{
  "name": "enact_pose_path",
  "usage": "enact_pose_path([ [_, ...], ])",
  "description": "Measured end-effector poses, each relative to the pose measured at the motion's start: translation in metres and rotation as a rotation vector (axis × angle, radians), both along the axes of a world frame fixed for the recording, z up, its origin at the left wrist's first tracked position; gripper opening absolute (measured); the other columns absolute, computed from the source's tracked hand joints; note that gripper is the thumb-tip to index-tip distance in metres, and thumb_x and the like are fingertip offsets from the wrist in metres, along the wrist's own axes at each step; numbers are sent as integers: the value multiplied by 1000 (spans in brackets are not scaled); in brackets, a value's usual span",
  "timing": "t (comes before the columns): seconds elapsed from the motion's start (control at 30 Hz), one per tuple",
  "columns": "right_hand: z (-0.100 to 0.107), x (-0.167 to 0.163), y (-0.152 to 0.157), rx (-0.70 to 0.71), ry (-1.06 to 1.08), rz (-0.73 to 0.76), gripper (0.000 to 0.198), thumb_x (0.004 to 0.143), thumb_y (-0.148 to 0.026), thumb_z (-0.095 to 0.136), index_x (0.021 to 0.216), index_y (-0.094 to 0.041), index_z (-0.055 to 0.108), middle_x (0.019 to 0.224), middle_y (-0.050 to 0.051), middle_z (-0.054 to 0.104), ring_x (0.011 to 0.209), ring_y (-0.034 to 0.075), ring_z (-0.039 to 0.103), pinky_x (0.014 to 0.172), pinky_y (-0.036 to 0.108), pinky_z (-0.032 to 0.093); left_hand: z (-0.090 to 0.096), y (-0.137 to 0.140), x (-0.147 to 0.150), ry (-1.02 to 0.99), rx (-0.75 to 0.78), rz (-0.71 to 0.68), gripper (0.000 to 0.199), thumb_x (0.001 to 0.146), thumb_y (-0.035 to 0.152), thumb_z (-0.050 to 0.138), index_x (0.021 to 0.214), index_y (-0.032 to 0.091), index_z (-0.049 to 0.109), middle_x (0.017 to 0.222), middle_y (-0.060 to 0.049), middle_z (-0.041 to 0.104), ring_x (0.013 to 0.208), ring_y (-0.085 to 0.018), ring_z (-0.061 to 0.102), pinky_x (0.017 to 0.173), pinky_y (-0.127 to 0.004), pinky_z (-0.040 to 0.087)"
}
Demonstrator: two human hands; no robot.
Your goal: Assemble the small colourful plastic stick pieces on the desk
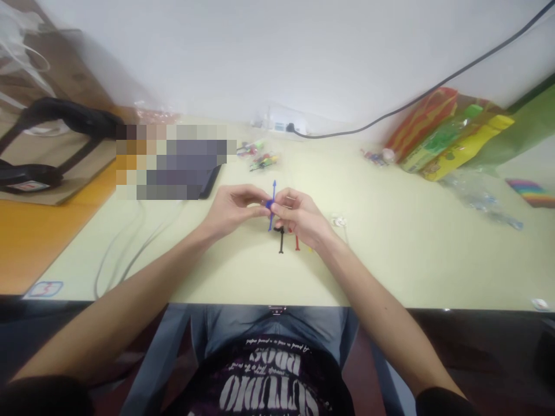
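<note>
Head view looks down on a pale yellow desk point(390, 260) with both forearms reaching in from the bottom edge to meet near its middle. Left hand point(234, 209) and right hand point(299, 216) are pressed close together, and their fingertips pinch a thin blue stick point(273, 203) between them; both hands are clamped on it. That stick stands nearly upright, its pointed top rising above the fingers and its lower end showing below them, raised just off the desk surface. A small blue knot or loop sits on it where the fingers meet, though the detail is too fine to make out. Just under the right hand lie a black stick point(281, 241) and a red stick point(297, 242), side by side on the desk, with a speck of yellow beside the red one. Farther back, a small pile of coloured pieces point(260, 156) rests near the wall. At right, bright snack bags point(451, 138) lean together, with crumpled clear plastic point(481, 199) in front of them. A black cable point(433, 89) runs along the wall to a white power strip point(286, 126). At far left a black-handled bag point(52, 150) sits on an orange surface.
</note>
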State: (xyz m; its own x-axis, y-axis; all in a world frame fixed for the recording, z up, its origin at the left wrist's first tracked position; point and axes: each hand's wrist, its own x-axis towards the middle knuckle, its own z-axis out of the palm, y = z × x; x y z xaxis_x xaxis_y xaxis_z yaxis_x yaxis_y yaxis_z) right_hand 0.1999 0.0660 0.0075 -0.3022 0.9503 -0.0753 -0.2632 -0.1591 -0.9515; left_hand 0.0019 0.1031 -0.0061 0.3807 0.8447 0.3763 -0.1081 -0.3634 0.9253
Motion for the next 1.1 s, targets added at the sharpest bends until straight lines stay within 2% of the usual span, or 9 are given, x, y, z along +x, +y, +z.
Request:
enact_pose_path([
  [0.13,4,1,0,108,-31,7,50,70,-57,92,88,-22,63,85,1,70,79,16,70,60,25,60,5,4,-4,4,8,-2,33,72,36,96,98,19,83,97,-11,79,91,-22,74,87,-36,61],
  [0.23,9,7,-1,184,-94,-21,49,75,-63,86,90,-22,63,83,1,70,83,19,73,56,26,58,8,7,-14,104,36,38,34,75,41,93,100,19,83,102,-12,79,95,-24,73,90,-35,60],
  [0.37,17,25,0,316,-237,-119,44,85,-64,77,90,-22,64,75,0,67,66,15,65,52,26,48,8,14,-31,343,155,22,28,79,40,89,99,21,83,99,-11,78,89,-21,72,85,-32,58],
  [0.5,27,46,-2,541,-587,-102,30,92,-52,75,93,-21,75,75,1,68,67,15,55,64,31,43,7,17,-38,554,274,-41,22,84,38,82,99,22,81,96,-8,78,83,-18,70,81,-28,55],
  [0.63,29,53,-3,737,-922,98,20,90,-41,81,100,-24,79,89,5,74,89,22,57,83,37,40,4,16,-35,653,307,-107,20,87,38,77,100,23,81,95,-7,78,81,-19,71,77,-28,55],
  [0.73,23,49,-4,791,-1095,200,22,88,-37,85,104,-24,79,102,7,75,102,26,56,91,41,34,1,17,-35,699,319,-142,20,85,36,77,101,24,82,96,-6,79,83,-20,72,77,-28,54],
  [0.83,15,42,-5,817,-1184,236,17,90,-31,82,105,-24,79,110,8,74,107,27,54,90,41,29,-1,18,-35,707,308,-132,23,80,33,80,102,26,83,95,-5,80,85,-21,72,78,-28,53],
  [1.0,8,31,-5,818,-1214,295,4,93,-20,77,96,-22,78,107,6,75,105,26,53,87,39,26,1,17,-33,665,261,-133,20,77,30,84,97,26,84,93,-4,80,82,-20,72,77,-27,52],
  [1.1,6,28,-4,811,-1205,306,3,96,-22,75,97,-22,77,105,5,75,105,26,54,88,39,26,2,15,-31,665,263,-136,20,76,30,85,96,26,84,92,-3,80,80,-19,71,76,-27,51],
])
